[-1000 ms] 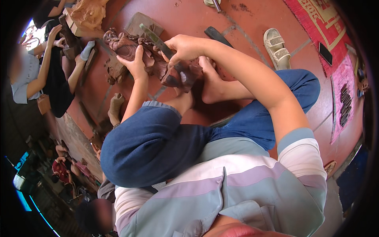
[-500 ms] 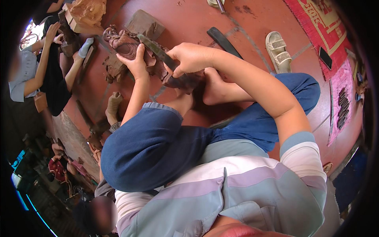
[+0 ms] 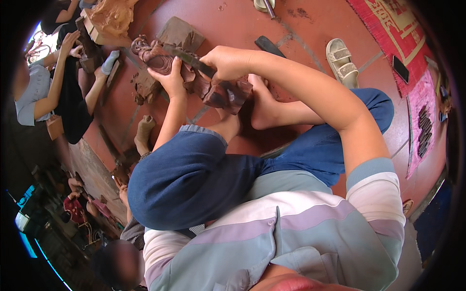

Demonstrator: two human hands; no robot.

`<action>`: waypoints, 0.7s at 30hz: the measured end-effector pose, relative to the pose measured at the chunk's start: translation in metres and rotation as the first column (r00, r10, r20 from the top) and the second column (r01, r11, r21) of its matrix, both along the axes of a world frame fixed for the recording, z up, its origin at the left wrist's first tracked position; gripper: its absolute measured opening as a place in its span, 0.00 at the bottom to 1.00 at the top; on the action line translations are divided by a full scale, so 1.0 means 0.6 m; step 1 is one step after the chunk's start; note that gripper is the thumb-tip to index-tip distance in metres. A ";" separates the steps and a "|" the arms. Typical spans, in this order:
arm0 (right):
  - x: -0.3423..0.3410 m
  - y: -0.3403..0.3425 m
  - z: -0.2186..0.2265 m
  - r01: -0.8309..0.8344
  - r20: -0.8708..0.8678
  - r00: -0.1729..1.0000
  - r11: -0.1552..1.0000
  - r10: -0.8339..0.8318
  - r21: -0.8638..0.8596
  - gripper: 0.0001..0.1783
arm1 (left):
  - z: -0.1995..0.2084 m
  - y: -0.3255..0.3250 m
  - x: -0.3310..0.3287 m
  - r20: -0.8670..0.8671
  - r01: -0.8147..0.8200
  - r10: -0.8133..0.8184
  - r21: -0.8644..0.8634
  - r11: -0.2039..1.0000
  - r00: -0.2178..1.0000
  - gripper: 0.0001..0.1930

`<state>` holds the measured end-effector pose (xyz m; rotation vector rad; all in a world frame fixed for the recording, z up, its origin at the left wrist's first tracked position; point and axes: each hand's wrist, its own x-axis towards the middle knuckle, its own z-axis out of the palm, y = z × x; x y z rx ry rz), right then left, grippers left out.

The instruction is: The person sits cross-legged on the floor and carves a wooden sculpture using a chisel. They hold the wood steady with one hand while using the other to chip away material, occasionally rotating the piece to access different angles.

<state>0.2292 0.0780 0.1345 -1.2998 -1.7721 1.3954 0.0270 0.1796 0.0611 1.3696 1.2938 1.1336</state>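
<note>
A dark brown carved wooden figure (image 3: 208,87) lies across my bare feet on the red tiled floor. My left hand (image 3: 171,80) grips its upper part from below. My right hand (image 3: 228,62) is closed around the handle of a long flat metal tool (image 3: 183,55), a file or chisel, whose blade lies across the carving's top. My knees in blue trousers frame the piece.
A beige sandal (image 3: 342,60) and a dark flat tool (image 3: 269,46) lie on the floor behind the carving. A red patterned mat (image 3: 403,34) with a phone is at right. Other people (image 3: 53,92) sit at left beside more wood carvings (image 3: 114,17).
My right hand has drawn the tool along the carving, ending further toward the upper left. The left hand keeps its grip; the view has shifted slightly.
</note>
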 end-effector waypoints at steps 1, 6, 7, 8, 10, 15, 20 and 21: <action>-0.003 0.000 -0.002 -0.029 -0.014 0.999 1.000 0.029 -0.005 0.08 | -0.007 -0.002 -0.006 -0.005 -0.011 0.011 -0.002 1.000 1.000 0.59; 0.007 -0.044 -0.005 -0.004 -0.151 0.988 0.981 0.034 0.196 0.08 | 0.007 -0.021 0.004 0.029 -0.031 0.031 0.010 0.999 0.999 0.59; 0.010 -0.050 0.019 -0.039 -0.122 0.992 0.999 0.041 0.017 0.10 | 0.011 -0.018 0.006 0.024 -0.023 0.023 -0.001 1.000 0.999 0.59; 0.008 -0.044 0.002 -0.021 -0.126 0.992 0.999 0.016 -0.038 0.11 | 0.012 -0.021 0.007 0.026 -0.030 0.030 -0.008 1.000 0.999 0.59; 0.019 -0.016 -0.005 0.048 -0.106 0.992 0.990 -0.062 -0.132 0.12 | 0.018 -0.019 0.019 0.036 -0.019 0.020 -0.026 0.999 0.999 0.59; 0.013 -0.025 -0.006 -0.040 -0.091 0.995 0.999 0.039 -0.014 0.12 | 0.020 -0.029 0.007 0.003 -0.060 0.060 -0.042 0.997 0.998 0.58; 0.014 -0.022 -0.026 0.042 -0.086 0.995 0.997 -0.047 -0.060 0.12 | 0.025 -0.027 0.013 0.025 -0.041 0.042 -0.068 0.997 0.999 0.57; 0.013 -0.013 -0.028 0.057 -0.053 0.997 0.995 -0.061 -0.076 0.12 | 0.028 -0.030 0.016 0.043 -0.028 0.031 -0.059 0.998 0.999 0.57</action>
